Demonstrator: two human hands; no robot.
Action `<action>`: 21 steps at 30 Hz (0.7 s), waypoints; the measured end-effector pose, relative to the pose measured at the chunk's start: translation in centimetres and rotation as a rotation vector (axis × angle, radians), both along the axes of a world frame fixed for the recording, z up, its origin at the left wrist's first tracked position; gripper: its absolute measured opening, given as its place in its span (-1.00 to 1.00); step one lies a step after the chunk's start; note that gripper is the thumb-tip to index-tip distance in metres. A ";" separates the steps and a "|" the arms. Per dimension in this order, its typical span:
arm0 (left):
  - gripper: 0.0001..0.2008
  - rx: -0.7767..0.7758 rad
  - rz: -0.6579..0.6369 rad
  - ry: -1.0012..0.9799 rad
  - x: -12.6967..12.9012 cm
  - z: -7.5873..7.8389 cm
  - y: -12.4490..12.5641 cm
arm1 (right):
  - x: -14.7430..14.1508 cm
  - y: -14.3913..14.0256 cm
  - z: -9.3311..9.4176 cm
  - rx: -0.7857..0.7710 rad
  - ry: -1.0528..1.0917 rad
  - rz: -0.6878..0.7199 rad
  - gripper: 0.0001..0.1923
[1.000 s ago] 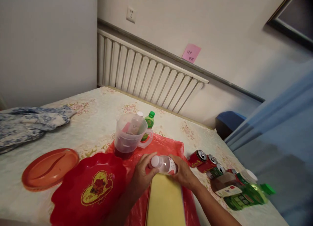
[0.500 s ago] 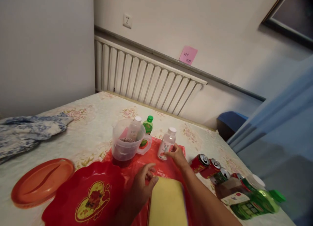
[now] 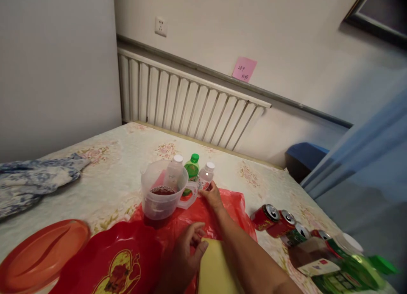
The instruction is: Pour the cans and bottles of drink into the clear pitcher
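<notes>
My right hand [image 3: 212,196] reaches forward and grips a small clear bottle with a white cap [image 3: 206,177], standing upright next to a green-capped bottle [image 3: 191,171] behind the clear plastic jug [image 3: 163,194]. The jug holds dark red liquid, and another white-capped bottle [image 3: 174,170] stands behind it. My left hand [image 3: 188,248] rests with loosely curled fingers on the red plastic sheet [image 3: 235,209], touching the edge of a yellow pad [image 3: 215,270]. It holds nothing.
A red heart-patterned dish [image 3: 111,264] and an orange oval plate [image 3: 41,253] lie at the near left. Several drink cans [image 3: 281,222] and green bottles [image 3: 346,268] lie at the right. A blue patterned cloth [image 3: 32,179] lies far left. A radiator [image 3: 187,107] lines the wall.
My right hand carried the small bottle from above the yellow pad forward and stood it beside the green-capped bottle. My left hand let go of it and dropped to the pad's edge.
</notes>
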State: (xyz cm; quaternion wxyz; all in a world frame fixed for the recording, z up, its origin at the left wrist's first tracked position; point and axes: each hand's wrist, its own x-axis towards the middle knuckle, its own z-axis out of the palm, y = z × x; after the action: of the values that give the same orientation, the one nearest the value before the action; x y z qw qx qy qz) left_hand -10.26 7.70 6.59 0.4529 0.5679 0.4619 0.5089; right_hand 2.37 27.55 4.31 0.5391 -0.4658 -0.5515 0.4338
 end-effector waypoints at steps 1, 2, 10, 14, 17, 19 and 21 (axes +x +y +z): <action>-0.64 0.009 -0.002 0.006 0.0 0.0 0.1 | 0.2 -0.5 0.0 0.000 0.001 -0.020 -0.44; -0.64 0.017 -0.001 0.014 0.0 0.0 0.2 | 0.6 -1.2 0.1 0.000 0.001 -0.053 -0.38; -0.60 0.027 0.030 0.026 0.4 -2.1 1.7 | 9.8 -14.6 1.0 0.059 -0.241 -0.302 -0.37; -0.55 0.007 -0.009 0.069 0.3 -2.8 2.1 | 17.6 -22.1 1.1 0.107 -0.346 -0.645 -0.52; -0.53 -0.010 -0.010 0.080 0.2 -3.0 2.3 | 23.6 -25.8 0.6 0.043 -0.399 -0.975 -0.55; -0.52 -0.020 -0.018 0.060 0.2 -3.1 2.3 | 26.8 -27.0 0.1 0.019 -0.414 -1.084 -0.52; -0.50 -0.024 -0.026 0.049 0.3 -3.1 2.4 | 28.8 -27.1 -0.4 0.000 -0.413 -1.112 -0.47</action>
State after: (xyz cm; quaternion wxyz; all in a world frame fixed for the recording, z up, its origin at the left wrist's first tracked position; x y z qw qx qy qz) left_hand -10.00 10.10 3.51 0.4548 0.5809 0.4714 0.4832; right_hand 31.15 0.46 3.94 0.5669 -0.7597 -0.3181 -0.0136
